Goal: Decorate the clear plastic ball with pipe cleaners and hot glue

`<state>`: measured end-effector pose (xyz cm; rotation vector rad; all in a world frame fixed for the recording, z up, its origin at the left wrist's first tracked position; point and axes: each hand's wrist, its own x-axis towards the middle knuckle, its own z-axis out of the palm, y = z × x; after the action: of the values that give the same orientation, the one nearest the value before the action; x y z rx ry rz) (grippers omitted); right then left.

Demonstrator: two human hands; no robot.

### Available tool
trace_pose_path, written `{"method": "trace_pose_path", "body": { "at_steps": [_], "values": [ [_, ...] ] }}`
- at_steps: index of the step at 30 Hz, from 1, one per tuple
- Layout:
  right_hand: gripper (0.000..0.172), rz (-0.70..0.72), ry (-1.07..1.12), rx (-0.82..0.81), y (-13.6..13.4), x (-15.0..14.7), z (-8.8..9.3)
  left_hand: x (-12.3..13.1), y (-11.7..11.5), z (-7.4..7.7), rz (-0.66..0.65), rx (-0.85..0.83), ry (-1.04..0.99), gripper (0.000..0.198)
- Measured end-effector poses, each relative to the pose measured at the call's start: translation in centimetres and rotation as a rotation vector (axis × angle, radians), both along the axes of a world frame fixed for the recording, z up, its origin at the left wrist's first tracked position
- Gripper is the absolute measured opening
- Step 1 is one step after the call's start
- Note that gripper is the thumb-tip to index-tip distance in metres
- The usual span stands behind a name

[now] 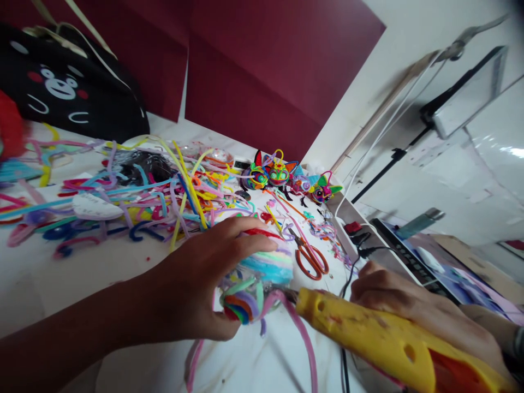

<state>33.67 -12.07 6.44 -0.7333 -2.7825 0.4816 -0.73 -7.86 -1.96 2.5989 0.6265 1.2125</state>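
Observation:
My left hand [204, 273] is wrapped round a round pipe-cleaner figure [262, 275] with pastel blue, pink and rainbow coils, held just above the white table [82, 284]. My right hand [413, 308] grips a yellow glue gun [368, 333], whose nozzle touches the figure's right side beside a pink pipe cleaner. Orange-handled scissors [311, 256] lie just beyond the figure.
A heap of loose coloured pipe cleaners [135, 191] covers the table's far left. Finished colourful figures [282, 173] stand at the back by a dark red board. A black bag [69, 87] sits far left. A power strip [360, 234], cables and a keyboard [409, 256] lie right.

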Motion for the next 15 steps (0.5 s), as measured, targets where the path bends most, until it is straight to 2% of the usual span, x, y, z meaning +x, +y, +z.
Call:
{"method": "trace_pose_path", "body": {
  "at_steps": [2,3,4,5,6,11,15],
  "values": [
    [0.058,-0.035,0.045,0.023,-0.7,-0.4,-0.5,0.0,0.0,0.0,0.002,-0.012,-0.025,0.083],
    [0.051,-0.045,0.062,0.002,-1.2,-0.7,-0.8,0.1,0.1,-0.1,-0.003,-0.013,-0.037,0.083],
    [0.041,-0.145,0.143,-0.009,-1.7,-1.0,-1.1,0.1,0.1,-0.1,-0.009,-0.012,-0.048,0.084],
    [0.037,-0.265,0.205,-0.032,-2.2,-1.4,-1.4,0.1,0.2,-0.2,-0.017,-0.011,-0.057,0.085],
    [0.036,-0.318,0.224,-0.052,-2.6,-1.7,-1.6,0.1,0.2,-0.2,-0.024,-0.01,-0.066,0.086],
    [0.03,-0.298,0.306,-0.006,-3.3,-3.5,-1.8,0.2,0.2,-0.5,-0.016,-0.072,-0.14,0.092],
    [0.039,-0.35,0.404,0.067,-3.2,-4.1,-2.1,0.3,-0.1,-0.6,0.02,-0.216,-0.224,0.091]
  ]
}}
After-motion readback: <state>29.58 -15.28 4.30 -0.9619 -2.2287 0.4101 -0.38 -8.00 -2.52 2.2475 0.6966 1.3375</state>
